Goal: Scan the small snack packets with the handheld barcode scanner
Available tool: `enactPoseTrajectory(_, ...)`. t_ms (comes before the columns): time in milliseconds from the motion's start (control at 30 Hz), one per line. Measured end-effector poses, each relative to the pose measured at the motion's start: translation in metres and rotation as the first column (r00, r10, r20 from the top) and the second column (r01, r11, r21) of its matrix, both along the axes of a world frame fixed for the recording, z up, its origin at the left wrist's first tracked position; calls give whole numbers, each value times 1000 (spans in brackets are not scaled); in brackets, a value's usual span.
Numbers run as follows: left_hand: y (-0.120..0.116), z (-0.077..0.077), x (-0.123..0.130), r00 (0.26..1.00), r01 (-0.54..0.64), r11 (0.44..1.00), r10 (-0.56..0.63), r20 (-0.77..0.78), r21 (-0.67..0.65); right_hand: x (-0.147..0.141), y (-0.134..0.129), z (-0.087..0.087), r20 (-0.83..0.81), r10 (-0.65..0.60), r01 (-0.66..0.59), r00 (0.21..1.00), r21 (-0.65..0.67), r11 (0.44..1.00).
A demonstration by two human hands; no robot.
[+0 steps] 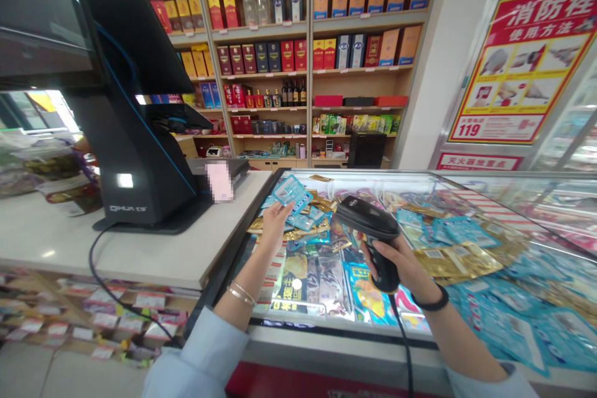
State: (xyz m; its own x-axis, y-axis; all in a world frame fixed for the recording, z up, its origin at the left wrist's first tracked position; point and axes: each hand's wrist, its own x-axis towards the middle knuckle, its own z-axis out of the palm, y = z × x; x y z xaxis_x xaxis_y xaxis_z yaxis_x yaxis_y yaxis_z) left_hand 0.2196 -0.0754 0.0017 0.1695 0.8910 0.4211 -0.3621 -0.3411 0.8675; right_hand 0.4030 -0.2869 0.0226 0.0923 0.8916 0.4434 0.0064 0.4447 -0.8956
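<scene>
My left hand [276, 221] pinches a small blue snack packet [293, 191] by its lower edge, above a pile of blue and gold packets at the left of the glass-topped freezer. Wrapped round the handle of a black barcode scanner [368, 219] is my right hand [392, 256]. The scanner's head points left, toward the held packet, and its cable hangs down in front of the freezer. To the right of the scanner, gold packets [459, 261] and more blue packets [504, 320] lie spread over the glass.
On the white counter [224, 230] at left stands a black checkout terminal [144, 161], with a cable drooping over the counter edge. Shelves [310, 74] of boxed goods and bottles line the back. A red and yellow poster [522, 68] hangs on the right wall.
</scene>
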Motion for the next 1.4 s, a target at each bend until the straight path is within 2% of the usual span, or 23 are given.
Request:
enactPoseTrajectory(200, 0, -1, -6, 965, -131, 983, 156, -212, 128, -1, -1, -1, -24, 40, -40, 999, -15, 999)
enactPoseTrajectory(333, 2, -2, -7, 923, -189, 958, 249, -294, 217, 0, -2, -4, -26, 60, -61, 998, -28, 998)
enactPoseTrajectory(500, 4, -5, -7, 915, -193, 950, 265, -305, 247, 2, -2, -9, -40, 59, -61, 997, -32, 998)
enactPoseTrajectory(1000, 7, -9, -5, 901, -193, 924, 300, -313, 330, 2, -2, -7, -42, 77, -78, 996, -29, 997)
enactPoseTrajectory(1400, 1, -2, -7, 864, -219, 884, 372, -338, 414, 1, -3, -7, -46, 48, -51, 998, -56, 997)
